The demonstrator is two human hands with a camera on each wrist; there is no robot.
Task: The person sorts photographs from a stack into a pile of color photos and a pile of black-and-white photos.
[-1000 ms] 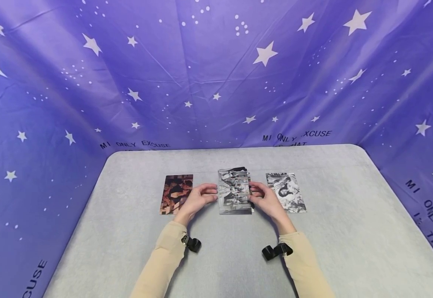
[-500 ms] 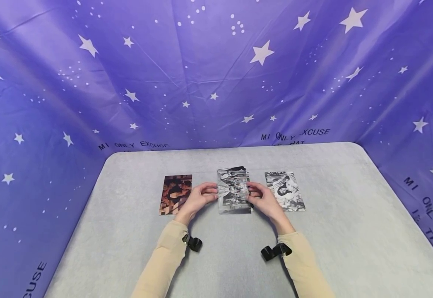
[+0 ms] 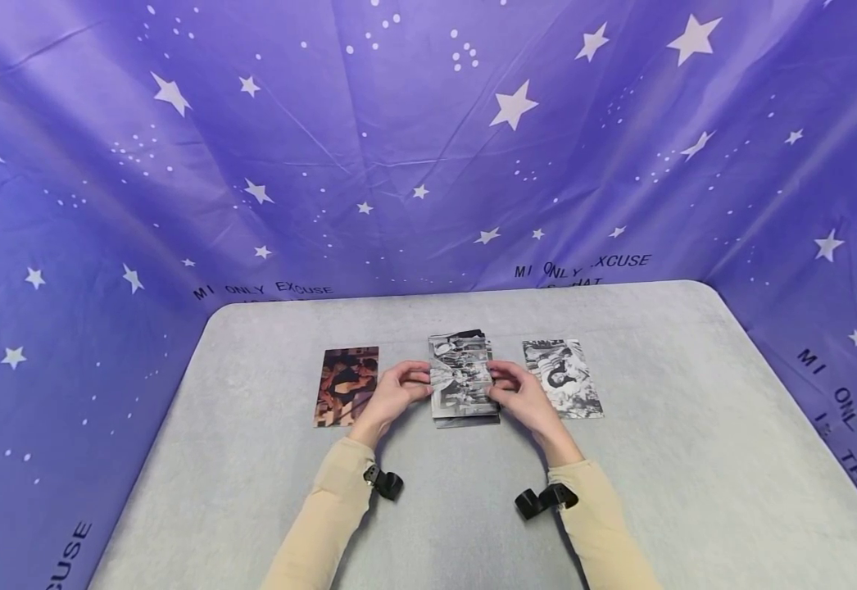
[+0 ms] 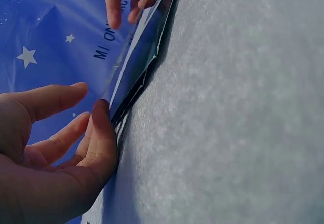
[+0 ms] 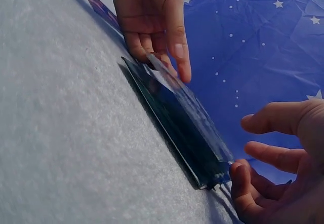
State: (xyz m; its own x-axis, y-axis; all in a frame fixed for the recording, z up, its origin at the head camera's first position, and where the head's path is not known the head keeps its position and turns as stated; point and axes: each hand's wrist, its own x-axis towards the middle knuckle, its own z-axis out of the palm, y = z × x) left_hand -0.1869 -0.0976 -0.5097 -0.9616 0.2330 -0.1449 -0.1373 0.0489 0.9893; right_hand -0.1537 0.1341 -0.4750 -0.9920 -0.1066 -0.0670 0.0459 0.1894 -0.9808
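Observation:
In the middle of the grey table, a black-and-white photo card [image 3: 461, 377] sits between my two hands, over other cards whose dark edges show at its top and bottom. My left hand [image 3: 395, 396] has its fingertips at the card's left edge. At the opposite edge are the fingertips of my right hand [image 3: 523, 399]. The wrist views catch the cards [image 4: 144, 57] nearly edge-on, with the upper card [image 5: 197, 112] tilted apart from the ones below. Part of each hand's fingers stands off the card.
A reddish-brown photo card [image 3: 343, 385] lies to the left, partly behind my left hand. Right of the middle lies another black-and-white photo card [image 3: 569, 381]. The table [image 3: 451, 500] ends at a purple curtain [image 3: 399, 147] with white stars.
The top card has shifted slightly toward me, so more of the card beneath shows at the near edge. Both hands keep to its sides; the head view has tilted a little.

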